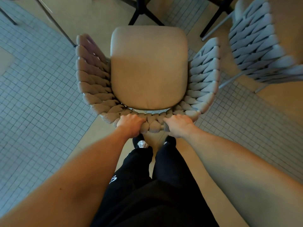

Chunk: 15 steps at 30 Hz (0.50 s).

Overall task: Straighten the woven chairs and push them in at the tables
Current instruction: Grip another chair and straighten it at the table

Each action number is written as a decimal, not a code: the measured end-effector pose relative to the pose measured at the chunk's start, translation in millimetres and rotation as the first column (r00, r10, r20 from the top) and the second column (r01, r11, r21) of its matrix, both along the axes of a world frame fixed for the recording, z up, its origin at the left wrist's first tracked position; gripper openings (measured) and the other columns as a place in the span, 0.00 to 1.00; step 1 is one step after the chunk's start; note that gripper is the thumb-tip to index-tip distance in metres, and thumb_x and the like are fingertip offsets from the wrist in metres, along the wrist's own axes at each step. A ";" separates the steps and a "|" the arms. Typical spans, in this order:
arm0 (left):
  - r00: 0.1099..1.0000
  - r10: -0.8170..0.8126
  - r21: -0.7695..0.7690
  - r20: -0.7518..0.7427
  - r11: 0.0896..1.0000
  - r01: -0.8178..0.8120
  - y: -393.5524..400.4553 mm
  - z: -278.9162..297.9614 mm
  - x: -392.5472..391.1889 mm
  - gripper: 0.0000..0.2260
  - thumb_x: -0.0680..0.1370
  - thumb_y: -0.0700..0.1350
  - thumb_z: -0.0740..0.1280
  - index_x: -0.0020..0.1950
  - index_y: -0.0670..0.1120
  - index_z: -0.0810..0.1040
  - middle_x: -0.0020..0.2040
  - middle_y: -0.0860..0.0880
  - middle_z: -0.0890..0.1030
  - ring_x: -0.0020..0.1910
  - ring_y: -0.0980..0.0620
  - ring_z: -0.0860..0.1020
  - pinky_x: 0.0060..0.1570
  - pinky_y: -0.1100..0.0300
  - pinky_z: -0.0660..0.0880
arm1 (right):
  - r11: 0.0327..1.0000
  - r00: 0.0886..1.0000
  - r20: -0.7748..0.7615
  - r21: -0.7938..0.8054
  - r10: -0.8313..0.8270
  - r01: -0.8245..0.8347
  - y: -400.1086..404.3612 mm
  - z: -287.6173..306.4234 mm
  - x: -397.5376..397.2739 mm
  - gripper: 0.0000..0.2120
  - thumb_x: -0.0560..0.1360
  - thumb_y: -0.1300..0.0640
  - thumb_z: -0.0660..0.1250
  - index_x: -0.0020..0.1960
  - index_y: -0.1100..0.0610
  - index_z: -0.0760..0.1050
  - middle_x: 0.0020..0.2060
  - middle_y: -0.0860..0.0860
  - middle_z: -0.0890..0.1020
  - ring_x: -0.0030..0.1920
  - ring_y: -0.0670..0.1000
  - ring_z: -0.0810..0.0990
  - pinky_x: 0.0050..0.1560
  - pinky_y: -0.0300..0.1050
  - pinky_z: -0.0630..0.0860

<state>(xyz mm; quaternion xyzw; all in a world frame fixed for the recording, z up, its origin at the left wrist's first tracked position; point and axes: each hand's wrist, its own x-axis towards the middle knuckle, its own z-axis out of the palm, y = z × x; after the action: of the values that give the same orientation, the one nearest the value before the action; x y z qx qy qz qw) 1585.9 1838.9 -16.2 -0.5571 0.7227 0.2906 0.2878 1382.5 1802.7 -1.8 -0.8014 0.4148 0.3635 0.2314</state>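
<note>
**Operator:** I'm looking straight down on the woven chair [147, 69]. It stands right in front of my legs, its tan seat cushion [148, 66] facing up and its braided backrest curving round the near side of the cushion.

**Colleague:** Where are your hands?

**Operator:** Both are on the top of the backrest. My left hand [131, 124] grips the braided rim left of centre, fingers curled over the weave. My right hand [177, 125] grips the rim right of centre in the same way, knuckles up. A short run of braid shows between them.

**Colleague:** And the table?

**Operator:** Only its black base [144, 10] shows, at the top edge, just beyond the front of the cushion. The chair's open side faces that base.

**Colleague:** Anything else nearby?

**Operator:** A second woven chair [255, 46] stands to the right, near mine but apart from it, its grey weave turned toward me. Thin dark legs [54, 22] of other furniture cross the upper left. The floor [32, 95] is small grey tile with beige strips running through it. My black trousers [147, 185] fill the bottom centre.
</note>
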 end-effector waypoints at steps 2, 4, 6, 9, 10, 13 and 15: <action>1.000 0.003 -0.014 -0.006 1.000 -0.003 -9.7 -0.6 -2.3 0.21 0.78 0.45 0.68 0.70 0.57 0.71 0.62 0.47 0.78 0.61 0.42 0.77 0.53 0.46 0.74 | 1.000 1.000 0.013 -0.005 -0.004 0.004 -11.1 0.4 -1.7 0.17 0.77 0.53 0.67 0.65 0.50 0.71 0.57 0.55 0.80 0.59 0.59 0.79 0.50 0.54 0.74; 1.000 0.014 -0.023 -0.010 1.000 -0.014 -20.1 -0.9 -2.9 0.21 0.78 0.45 0.68 0.70 0.57 0.71 0.62 0.48 0.78 0.60 0.42 0.77 0.51 0.46 0.75 | 1.000 1.000 0.015 -0.004 0.000 0.000 -22.3 1.0 -3.0 0.19 0.76 0.50 0.70 0.65 0.50 0.71 0.57 0.54 0.80 0.59 0.59 0.79 0.51 0.54 0.75; 1.000 0.027 -0.027 -0.015 0.999 -0.027 -31.3 -0.6 -3.7 0.21 0.78 0.46 0.68 0.70 0.58 0.71 0.61 0.48 0.78 0.60 0.43 0.78 0.50 0.47 0.75 | 1.000 1.000 0.023 -0.008 0.001 -0.001 -33.9 1.6 -4.5 0.19 0.76 0.49 0.70 0.65 0.50 0.72 0.57 0.53 0.81 0.60 0.59 0.79 0.52 0.55 0.76; 0.999 0.044 -0.041 -0.016 0.998 -0.045 -50.9 -0.6 -4.7 0.21 0.78 0.46 0.68 0.70 0.58 0.70 0.60 0.48 0.78 0.59 0.43 0.78 0.49 0.48 0.74 | 1.000 0.999 0.036 -0.011 0.006 -0.005 -56.2 1.4 -5.8 0.17 0.77 0.51 0.69 0.65 0.49 0.72 0.56 0.53 0.81 0.59 0.59 0.80 0.52 0.55 0.76; 0.999 0.046 -0.044 -0.013 0.998 -0.047 -57.4 -1.1 -5.6 0.22 0.78 0.47 0.68 0.71 0.58 0.70 0.61 0.48 0.78 0.59 0.43 0.77 0.49 0.48 0.74 | 1.000 0.999 0.039 -0.014 0.009 -0.008 -64.0 1.2 -6.2 0.17 0.77 0.52 0.68 0.64 0.49 0.72 0.56 0.53 0.81 0.58 0.59 0.80 0.52 0.55 0.76; 0.998 0.061 -0.045 -0.016 0.997 -0.062 -80.4 0.2 -9.4 0.22 0.78 0.48 0.69 0.71 0.59 0.70 0.60 0.48 0.78 0.59 0.43 0.77 0.49 0.48 0.74 | 1.000 0.999 0.045 -0.018 0.016 -0.015 -88.7 3.2 -9.1 0.16 0.77 0.54 0.68 0.63 0.49 0.72 0.55 0.52 0.81 0.58 0.59 0.80 0.50 0.54 0.74; 0.997 0.068 -0.054 -0.021 0.996 -0.069 -96.0 0.7 -12.5 0.22 0.77 0.48 0.69 0.70 0.58 0.70 0.59 0.48 0.79 0.58 0.43 0.78 0.48 0.48 0.74 | 1.000 0.999 0.043 -0.019 0.022 -0.021 -105.8 3.5 -12.1 0.17 0.76 0.54 0.69 0.64 0.49 0.72 0.55 0.52 0.81 0.58 0.59 0.80 0.50 0.54 0.74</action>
<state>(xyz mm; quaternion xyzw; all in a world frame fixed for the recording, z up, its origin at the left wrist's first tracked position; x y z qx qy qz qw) 1573.5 1742.9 -15.5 -0.5865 0.7135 0.2857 0.2555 1370.4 1696.9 1.7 -0.8157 0.4044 0.3446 0.2289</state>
